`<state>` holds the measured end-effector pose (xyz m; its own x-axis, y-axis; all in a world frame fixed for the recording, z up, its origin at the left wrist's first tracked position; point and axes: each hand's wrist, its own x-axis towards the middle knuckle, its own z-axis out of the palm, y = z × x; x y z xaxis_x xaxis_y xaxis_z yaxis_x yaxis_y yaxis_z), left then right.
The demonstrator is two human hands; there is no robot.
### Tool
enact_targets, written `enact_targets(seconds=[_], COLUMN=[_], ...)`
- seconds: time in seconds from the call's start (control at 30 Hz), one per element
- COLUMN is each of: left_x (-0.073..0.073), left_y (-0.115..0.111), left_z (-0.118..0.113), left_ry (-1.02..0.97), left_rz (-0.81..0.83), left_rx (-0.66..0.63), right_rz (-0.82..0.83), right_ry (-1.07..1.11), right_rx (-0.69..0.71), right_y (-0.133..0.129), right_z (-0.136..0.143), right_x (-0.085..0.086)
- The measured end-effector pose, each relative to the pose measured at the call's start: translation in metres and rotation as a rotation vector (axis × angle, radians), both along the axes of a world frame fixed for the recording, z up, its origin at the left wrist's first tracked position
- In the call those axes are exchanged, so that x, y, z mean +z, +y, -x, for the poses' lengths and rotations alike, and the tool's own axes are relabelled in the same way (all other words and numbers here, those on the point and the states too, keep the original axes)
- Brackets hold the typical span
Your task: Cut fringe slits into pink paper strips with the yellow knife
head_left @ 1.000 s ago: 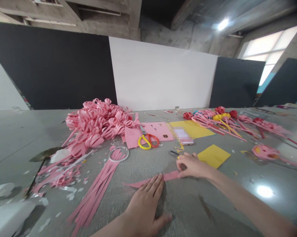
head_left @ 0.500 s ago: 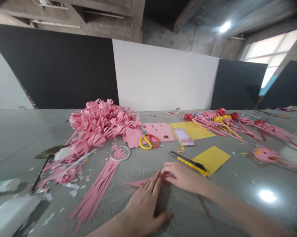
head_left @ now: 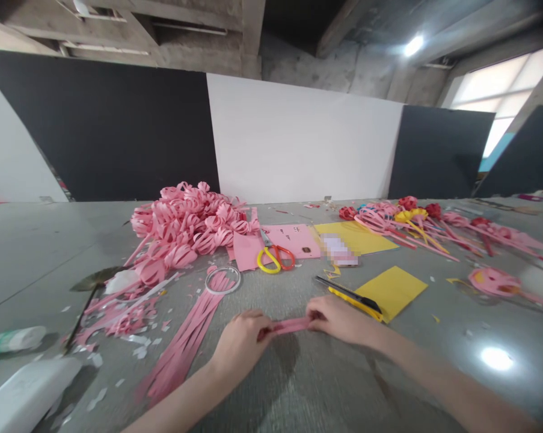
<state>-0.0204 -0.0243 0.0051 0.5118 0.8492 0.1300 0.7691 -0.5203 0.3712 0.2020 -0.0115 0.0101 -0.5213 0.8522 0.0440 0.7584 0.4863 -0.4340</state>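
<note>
A short pink paper strip (head_left: 291, 325) stretches between my two hands above the grey surface. My left hand (head_left: 245, 340) is closed on its left end, and my right hand (head_left: 334, 319) pinches the right end. Just left of my left hand lies a fan of long pink strips (head_left: 187, 340), with a clear tape ring (head_left: 223, 281) over its top. Beyond my right hand a yellow-and-black cutter (head_left: 352, 299) rests partly on a yellow paper sheet (head_left: 395, 291). Scissors with yellow and red handles (head_left: 275, 258) lie on pink paper (head_left: 248, 249).
A big heap of pink paper loops (head_left: 185, 222) is at the back left. Finished-looking paper flowers (head_left: 409, 216) lie back right. At the left are a glue bottle (head_left: 14, 341), a white box (head_left: 30, 391) and scraps. A blurred phone-like object (head_left: 340, 249) lies behind the cutter.
My left hand has gone from lying flat on the strip to gripping its end. The strip is now held between both hands. The view has shifted slightly.
</note>
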Motion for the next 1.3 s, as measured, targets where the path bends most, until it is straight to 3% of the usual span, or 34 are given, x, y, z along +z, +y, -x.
enact_targets(seconds=[0.17,0.47,1.0,1.3], left_x=[-0.002,-0.006,-0.001,-0.001], left_y=[0.003,0.007,0.006,0.026], left_z=[-0.001,0.0,0.002,0.017], left_ry=[-0.033,-0.054,0.041,0.056], left_rz=[0.02,0.02,0.061,0.269], left_rx=[-0.015,0.011,0.247,0.211], right_rz=[-0.08,-0.306,-0.325,-0.288], right_ry=[0.018,0.041,0.054,0.054], right_rx=[0.005,-0.13,-0.228,-0.233], right_y=[-0.006,-0.013,-0.012,-0.011], right_z=[0.01,0.037,0.034,0.032], right_x=[-0.006,-0.031,-0.037,-0.038])
